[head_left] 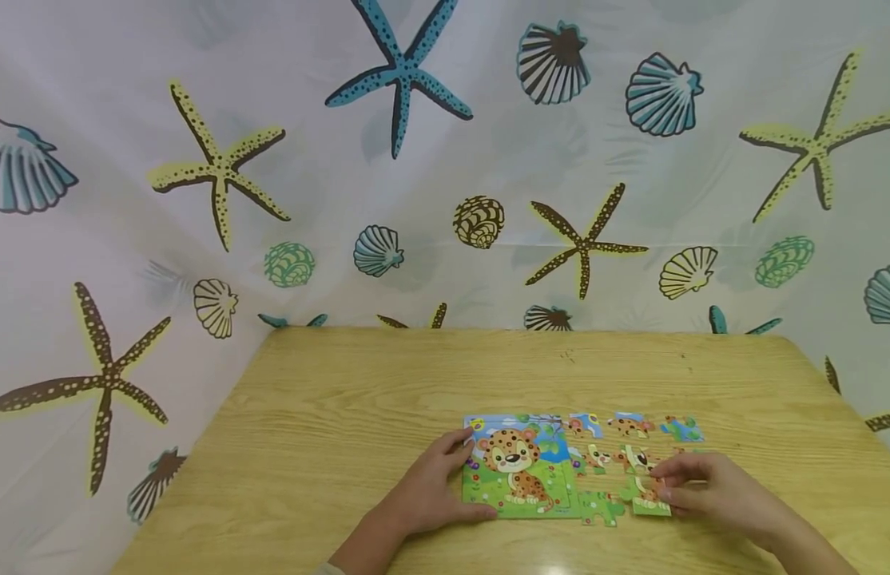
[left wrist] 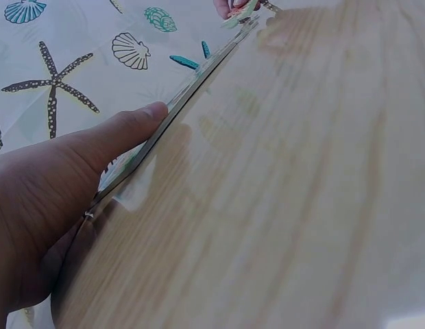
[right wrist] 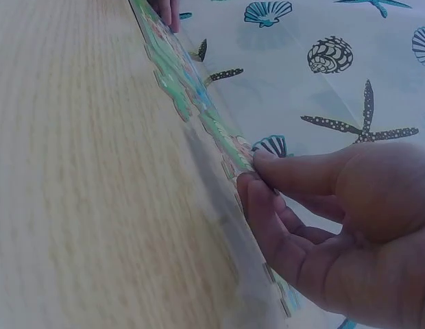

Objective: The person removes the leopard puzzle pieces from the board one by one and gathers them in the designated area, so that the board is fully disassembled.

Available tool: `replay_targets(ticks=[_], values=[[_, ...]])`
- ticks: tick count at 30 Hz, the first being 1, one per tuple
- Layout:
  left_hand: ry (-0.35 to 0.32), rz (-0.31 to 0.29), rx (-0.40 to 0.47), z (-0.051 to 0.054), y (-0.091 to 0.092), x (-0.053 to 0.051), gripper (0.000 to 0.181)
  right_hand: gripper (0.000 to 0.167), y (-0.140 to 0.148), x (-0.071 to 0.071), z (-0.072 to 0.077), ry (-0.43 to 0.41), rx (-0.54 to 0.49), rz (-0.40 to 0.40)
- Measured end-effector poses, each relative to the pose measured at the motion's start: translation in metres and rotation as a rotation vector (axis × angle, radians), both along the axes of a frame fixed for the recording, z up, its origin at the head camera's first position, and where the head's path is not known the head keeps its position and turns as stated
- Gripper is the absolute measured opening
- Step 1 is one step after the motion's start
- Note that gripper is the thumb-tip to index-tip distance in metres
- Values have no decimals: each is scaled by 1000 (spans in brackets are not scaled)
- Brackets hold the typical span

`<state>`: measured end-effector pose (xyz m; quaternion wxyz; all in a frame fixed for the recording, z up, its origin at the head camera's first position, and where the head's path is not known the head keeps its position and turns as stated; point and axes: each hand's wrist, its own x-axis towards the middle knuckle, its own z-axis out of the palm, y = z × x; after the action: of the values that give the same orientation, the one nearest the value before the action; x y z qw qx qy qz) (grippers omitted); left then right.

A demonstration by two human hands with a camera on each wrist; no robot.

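Note:
The jigsaw board (head_left: 517, 471), with a cartoon leopard on green grass, lies on the table. My left hand (head_left: 434, 487) holds its left side, fingers at the upper left edge and thumb (left wrist: 140, 123) along the bottom edge. Between thumb and fingertips, my right hand (head_left: 707, 489) pinches a jigsaw piece (head_left: 649, 501) with leopard feet and grass. The right wrist view shows this piece (right wrist: 229, 144) tilted at the right fingertips. A green jigsaw piece (head_left: 598, 509) lies between the board and the right hand. Above it are leopard-face pieces (head_left: 596, 458).
Beyond the right hand lie several more jigsaw pieces, among them a leaf piece (head_left: 682, 429) and a leopard-ear piece (head_left: 630, 424). The wooden table (head_left: 330, 415) ends at a hanging cloth (head_left: 431, 176) printed with shells and starfish, which also runs along both sides.

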<state>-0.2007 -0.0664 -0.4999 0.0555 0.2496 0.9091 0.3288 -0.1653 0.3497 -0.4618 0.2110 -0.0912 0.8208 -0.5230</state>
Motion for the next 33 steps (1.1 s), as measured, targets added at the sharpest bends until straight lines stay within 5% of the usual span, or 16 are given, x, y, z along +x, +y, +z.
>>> replay_targets(ticks=[4,9,13,18,28,33], values=[[-3,1,-1,0,-1,0,111,41,2,2,-1,14,38,-3],[-12,1,5,0,-2,1,111,36,-2,5,-6,128,123,-15],[-10,-5,6,0,-2,1,111,36,-12,9,-6,201,327,-119],[-13,-4,8,-2,-2,0,110,38,-22,11,-4,153,462,-227],[-15,-6,12,1,0,1,108,45,-19,12,-4,147,401,-220],[-4,-5,-5,2,0,1,109,45,-25,11,-1,152,233,-129]])
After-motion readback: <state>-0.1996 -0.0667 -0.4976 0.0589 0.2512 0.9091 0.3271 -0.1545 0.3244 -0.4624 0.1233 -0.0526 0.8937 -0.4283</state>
